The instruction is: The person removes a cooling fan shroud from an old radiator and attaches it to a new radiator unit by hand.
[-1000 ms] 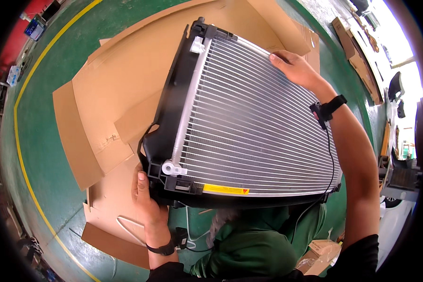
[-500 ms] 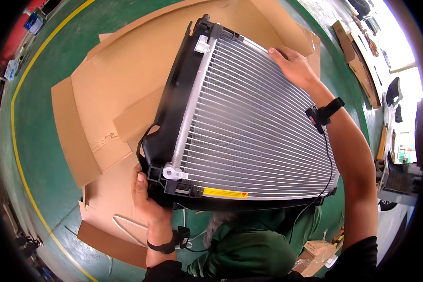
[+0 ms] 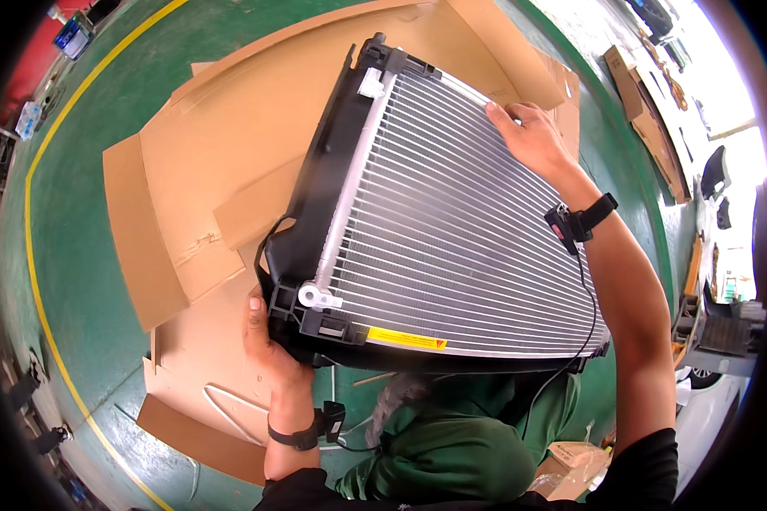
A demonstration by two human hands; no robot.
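Observation:
A large car radiator assembly [image 3: 460,221] is held tilted over my lap, its silver finned face up with a condenser's pale end tube along the left side. A black plastic frame [image 3: 322,183] borders it, and a yellow label [image 3: 406,338] lies at the near edge. My left hand [image 3: 273,345] grips the near left corner, thumb up along the side and the other fingers hidden beneath. My right hand [image 3: 533,140] is closed over the far right edge, thumb on the fins and fingers curled over the rim.
Under and beyond the radiator, an opened cardboard box [image 3: 230,128] is spread on the green floor [image 3: 77,238]. A smaller carton [image 3: 571,464] stands at the lower right. Cardboard strips [image 3: 648,123] lie at the far right, near a white car [image 3: 716,426]. A yellow line [image 3: 31,221] curves along the left.
The radiator's left end has shifted slightly right, and its near edge has risen a little in the picture. Both hands keep their hold; my right forearm has moved slightly left.

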